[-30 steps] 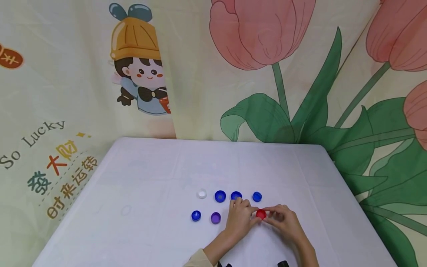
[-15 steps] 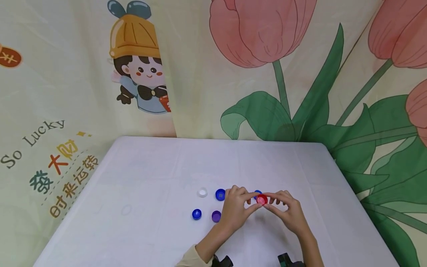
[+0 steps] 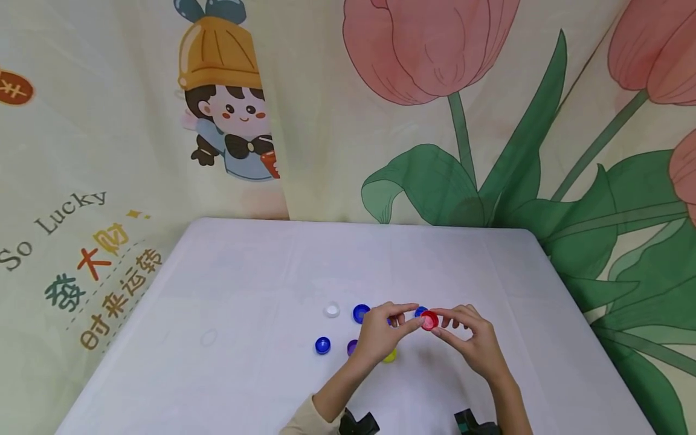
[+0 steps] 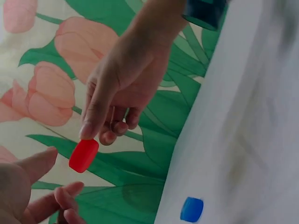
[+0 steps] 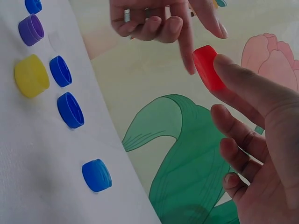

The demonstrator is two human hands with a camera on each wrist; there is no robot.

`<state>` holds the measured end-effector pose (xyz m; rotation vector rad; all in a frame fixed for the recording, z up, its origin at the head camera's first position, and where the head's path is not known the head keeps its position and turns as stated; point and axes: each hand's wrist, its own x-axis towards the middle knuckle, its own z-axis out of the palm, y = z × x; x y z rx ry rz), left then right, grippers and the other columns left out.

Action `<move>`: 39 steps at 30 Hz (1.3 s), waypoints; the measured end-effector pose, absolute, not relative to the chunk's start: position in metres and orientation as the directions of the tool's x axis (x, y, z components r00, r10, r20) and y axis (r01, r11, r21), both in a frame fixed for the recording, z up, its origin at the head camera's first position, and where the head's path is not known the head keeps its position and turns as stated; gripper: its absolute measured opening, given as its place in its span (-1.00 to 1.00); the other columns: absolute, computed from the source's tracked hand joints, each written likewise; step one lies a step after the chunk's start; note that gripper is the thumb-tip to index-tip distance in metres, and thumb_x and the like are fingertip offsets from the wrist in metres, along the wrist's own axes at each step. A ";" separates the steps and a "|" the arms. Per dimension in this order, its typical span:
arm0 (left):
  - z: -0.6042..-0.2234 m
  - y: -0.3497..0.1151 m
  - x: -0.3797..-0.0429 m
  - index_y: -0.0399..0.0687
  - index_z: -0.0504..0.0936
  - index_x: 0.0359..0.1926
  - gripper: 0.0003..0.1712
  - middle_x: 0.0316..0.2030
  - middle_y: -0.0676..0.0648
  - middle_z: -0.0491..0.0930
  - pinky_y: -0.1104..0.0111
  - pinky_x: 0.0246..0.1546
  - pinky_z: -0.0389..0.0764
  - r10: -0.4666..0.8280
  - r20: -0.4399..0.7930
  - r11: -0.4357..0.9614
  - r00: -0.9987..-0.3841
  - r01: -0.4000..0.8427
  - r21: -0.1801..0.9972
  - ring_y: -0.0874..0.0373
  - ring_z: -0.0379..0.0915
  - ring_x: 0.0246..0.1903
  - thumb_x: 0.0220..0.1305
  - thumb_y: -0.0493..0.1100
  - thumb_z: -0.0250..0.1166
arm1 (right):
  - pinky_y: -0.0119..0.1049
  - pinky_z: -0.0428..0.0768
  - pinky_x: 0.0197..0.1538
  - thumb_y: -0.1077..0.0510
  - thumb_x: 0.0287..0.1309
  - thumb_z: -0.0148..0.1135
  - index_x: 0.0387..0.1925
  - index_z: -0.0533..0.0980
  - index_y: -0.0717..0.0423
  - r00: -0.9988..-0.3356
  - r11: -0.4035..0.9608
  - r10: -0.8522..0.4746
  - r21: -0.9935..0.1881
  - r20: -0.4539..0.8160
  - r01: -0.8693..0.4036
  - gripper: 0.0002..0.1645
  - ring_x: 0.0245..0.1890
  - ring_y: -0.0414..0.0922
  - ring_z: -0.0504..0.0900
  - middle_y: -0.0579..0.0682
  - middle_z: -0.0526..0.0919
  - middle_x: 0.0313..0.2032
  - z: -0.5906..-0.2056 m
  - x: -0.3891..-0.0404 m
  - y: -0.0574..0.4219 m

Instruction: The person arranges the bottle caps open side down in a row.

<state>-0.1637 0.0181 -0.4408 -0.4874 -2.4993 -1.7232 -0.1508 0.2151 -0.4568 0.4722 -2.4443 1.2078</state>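
My right hand (image 3: 480,344) pinches a red bottle cap (image 3: 429,320) between thumb and fingers, above the table. In the right wrist view that cap (image 5: 208,67) is tilted, with the thumb pressed on its side. My left hand (image 3: 377,332) is beside the cap, its thumb and forefinger parted. The left wrist view shows a gap between the left fingers and the red cap (image 4: 84,155). Behind the hands, a blue cap (image 3: 420,311) is partly covered. A yellow cap (image 3: 389,356) shows in part under the left wrist.
Left of the hands, a white cap (image 3: 331,310), a blue cap (image 3: 360,313), another blue cap (image 3: 322,345) and a purple cap (image 3: 351,347) lie on the white table (image 3: 244,272). A printed cloth (image 3: 315,121) hangs behind the table.
The red cap was raised from near the table, pinched by both hands. The left fingers have since come off it, and the right hand alone holds it. The yellow cap has come into sight.
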 end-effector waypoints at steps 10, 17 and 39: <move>-0.442 0.018 -0.166 -0.05 0.73 -0.26 -0.67 -0.34 0.06 0.63 0.31 -0.27 0.51 0.253 -0.133 0.185 -0.958 -0.087 0.979 0.17 0.46 -0.30 0.05 0.07 0.37 | -0.31 0.41 -0.33 0.04 -0.07 0.43 -0.12 0.62 -0.15 -0.877 0.557 -0.175 -0.689 0.448 -0.463 -0.62 -0.33 -0.24 0.39 -0.15 0.59 -0.42 -0.458 -0.153 0.220; -0.446 0.018 -0.167 -0.14 0.73 -0.31 -0.67 -0.35 0.02 0.65 0.24 -0.21 0.44 0.294 -0.152 0.131 -0.944 -0.117 0.984 0.17 0.44 -0.27 0.07 0.04 0.37 | -0.33 0.40 -0.34 0.15 -0.13 0.46 -0.15 0.64 -0.05 -0.884 0.565 -0.163 -0.693 0.439 -0.448 -0.62 -0.36 -0.18 0.39 -0.23 0.55 -0.46 -0.457 -0.152 0.214; -0.446 0.018 -0.169 -0.14 0.73 -0.32 -0.73 -0.52 0.09 0.56 0.47 -0.54 0.38 0.273 -0.039 0.224 -0.961 0.024 0.974 0.24 0.35 -0.49 0.03 -0.04 0.40 | -0.34 0.34 -0.37 0.25 -0.15 0.45 -0.15 0.63 0.02 -0.902 0.564 -0.127 -0.718 0.412 -0.408 -0.60 -0.40 -0.14 0.38 -0.16 0.54 -0.47 -0.449 -0.145 0.207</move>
